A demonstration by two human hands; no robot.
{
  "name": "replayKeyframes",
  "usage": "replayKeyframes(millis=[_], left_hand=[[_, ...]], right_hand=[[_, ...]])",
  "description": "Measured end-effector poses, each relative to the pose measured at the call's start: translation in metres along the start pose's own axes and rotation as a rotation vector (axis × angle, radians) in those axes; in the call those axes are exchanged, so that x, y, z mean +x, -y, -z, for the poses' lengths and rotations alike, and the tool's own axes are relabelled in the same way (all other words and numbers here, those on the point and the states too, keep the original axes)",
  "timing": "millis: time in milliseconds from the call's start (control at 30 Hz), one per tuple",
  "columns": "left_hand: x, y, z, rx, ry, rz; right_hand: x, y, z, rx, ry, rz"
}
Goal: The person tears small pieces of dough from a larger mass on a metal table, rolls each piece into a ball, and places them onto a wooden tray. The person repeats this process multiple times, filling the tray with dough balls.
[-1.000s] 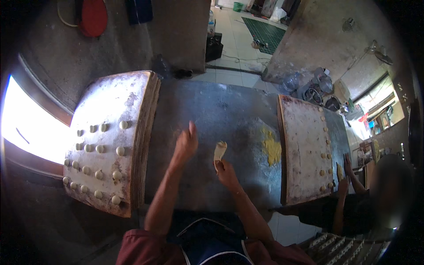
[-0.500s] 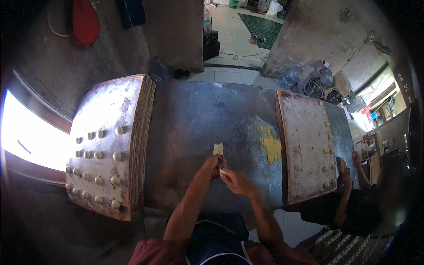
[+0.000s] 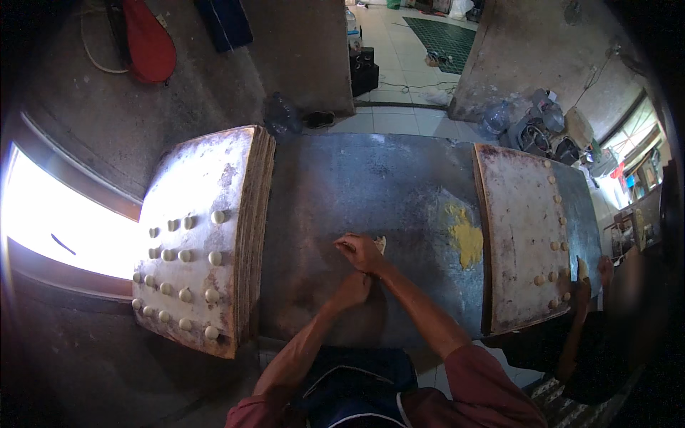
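Observation:
My arms cross over the dark worktable (image 3: 321,171). On top, my right hand (image 3: 359,251) reaches to the left with its fingers pinched together; whatever is in them is too small to make out. Below its wrist, my left hand (image 3: 357,287) is closed, most of its fingers covered. A pale strip of dough (image 3: 382,245) pokes out beyond the right hand, in line with my left hand, which gripped it in the earlier view. On the left stands a stack of boards (image 3: 189,167), with several round dough balls (image 3: 215,258) in rows on its top.
Yellow powder (image 3: 465,239) lies spread on the table's right part. Beside it another board (image 3: 510,214) carries dough balls (image 3: 554,246) along its far right side. At the right edge a co-worker's hands (image 3: 592,278) work. Past the table stands a clear plastic bottle (image 3: 494,118).
My right hand has crossed over my left hand and moved leftward. The dough strip now shows only in part. My view has shifted slightly left, so the surroundings appear further right.

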State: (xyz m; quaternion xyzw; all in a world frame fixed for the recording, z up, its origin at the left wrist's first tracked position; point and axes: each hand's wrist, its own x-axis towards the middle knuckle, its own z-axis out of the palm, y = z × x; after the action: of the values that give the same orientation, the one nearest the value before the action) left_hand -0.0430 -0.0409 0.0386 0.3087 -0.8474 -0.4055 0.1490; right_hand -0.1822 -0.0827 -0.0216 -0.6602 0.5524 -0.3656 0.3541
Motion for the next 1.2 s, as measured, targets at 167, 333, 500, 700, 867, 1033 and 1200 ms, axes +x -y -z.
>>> replayKeyframes(millis=[167, 333, 500, 700, 867, 1033, 1200], left_hand=[[-0.062, -0.025, 0.071, -0.090, 0.152, -0.268], [-0.111, -0.007, 0.082, 0.125, -0.157, 0.035], [-0.124, 0.044, 0.040, 0.235, -0.318, 0.046], [-0.060, 0.065, -0.020, 0.177, -0.484, 0.295], [-0.068, 0.061, -0.033, 0.196, -0.392, 0.062], [-0.053, 0.062, -0.025, 0.188, -0.544, 0.208], [-0.075, 0.072, -0.028, 0.008, -0.318, 0.078]], right_hand=[[-0.002, 0.020, -0.009, -0.361, -0.012, 0.110], [-0.086, 0.082, 0.011, -0.059, -0.405, 0.029], [-0.201, 0.096, 0.012, -0.728, -0.269, -0.058], [-0.181, 0.061, -0.028, -0.671, -0.293, -0.348], [-0.207, 0.041, -0.016, -0.487, 0.120, -0.348], [-0.204, 0.028, -0.001, -0.746, -0.365, -0.157], [-0.214, 0.022, -0.004, -0.687, -0.254, 0.247]])
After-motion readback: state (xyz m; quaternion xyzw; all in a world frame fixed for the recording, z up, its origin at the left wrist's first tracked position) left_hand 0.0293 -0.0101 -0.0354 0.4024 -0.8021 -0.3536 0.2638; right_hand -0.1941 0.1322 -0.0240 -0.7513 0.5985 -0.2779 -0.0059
